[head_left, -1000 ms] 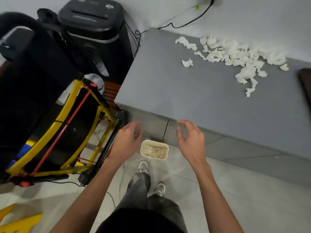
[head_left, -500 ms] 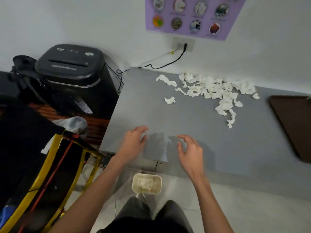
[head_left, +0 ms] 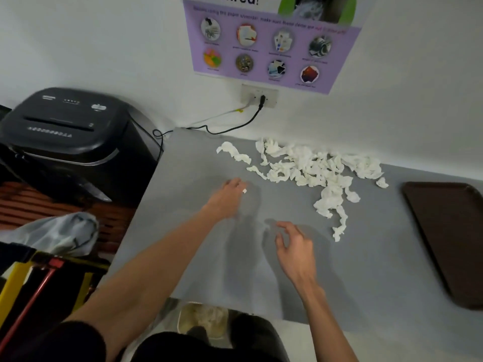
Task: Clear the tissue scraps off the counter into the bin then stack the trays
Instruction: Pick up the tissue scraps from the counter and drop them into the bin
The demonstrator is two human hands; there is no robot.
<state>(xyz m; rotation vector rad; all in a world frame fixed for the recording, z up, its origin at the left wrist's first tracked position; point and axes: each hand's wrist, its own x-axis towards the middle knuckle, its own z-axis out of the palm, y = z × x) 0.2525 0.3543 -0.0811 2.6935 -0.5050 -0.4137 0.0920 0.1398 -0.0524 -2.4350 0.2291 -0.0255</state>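
Observation:
A heap of white tissue scraps lies along the back of the grey counter, trailing toward the front. My left hand is down on the counter left of the heap, its fingers curled over a lone tissue scrap; only a small white bit shows. Nearer me, my right hand hovers with loosely curled fingers and holds nothing. A dark brown tray lies at the counter's right end, cut off by the frame. A cream bin with scraps inside stands on the floor below the front edge.
A black paper shredder stands left of the counter, its cable running to a wall socket. A yellow and red frame and a grey cloth are at lower left. A purple poster hangs above.
The view has tilted up from the floor bin to the counter. Both hands moved forward over the counter; my left hand has reached the lone scrap and covers it.

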